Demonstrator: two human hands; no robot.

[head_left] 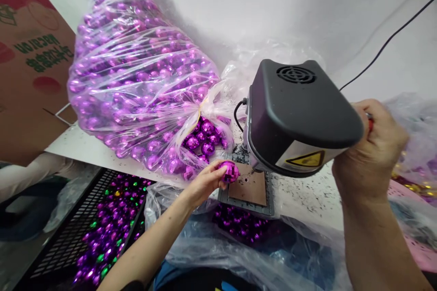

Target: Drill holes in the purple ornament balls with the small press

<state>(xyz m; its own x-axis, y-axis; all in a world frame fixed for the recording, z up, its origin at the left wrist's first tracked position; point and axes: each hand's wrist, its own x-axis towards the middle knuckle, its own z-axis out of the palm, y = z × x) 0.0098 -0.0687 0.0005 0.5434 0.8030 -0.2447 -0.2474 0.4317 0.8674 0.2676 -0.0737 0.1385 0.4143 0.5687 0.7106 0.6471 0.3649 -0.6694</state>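
My left hand [209, 181] pinches a shiny purple faceted ball [229, 172] between thumb and fingers. It holds the ball at the left edge of a brown square plate [252, 189] with a small hole in it, on the grey base of a bench press machine. The machine's black head [300, 109], with a round vent and a yellow warning label, stands above the plate and hides its working tip. At the right side of that head, my right hand [372, 145] is closed around a handle, mostly hidden; a bit of red shows by the fingers.
A large clear bag [146, 68] of purple balls leans at the left, its mouth open near the plate. Below it, a black crate [61, 245] holds purple and green balls. More purple balls [242, 223] lie under the base. Dark shavings litter the white tabletop [307, 195]. A cardboard box [30, 63] stands far left.
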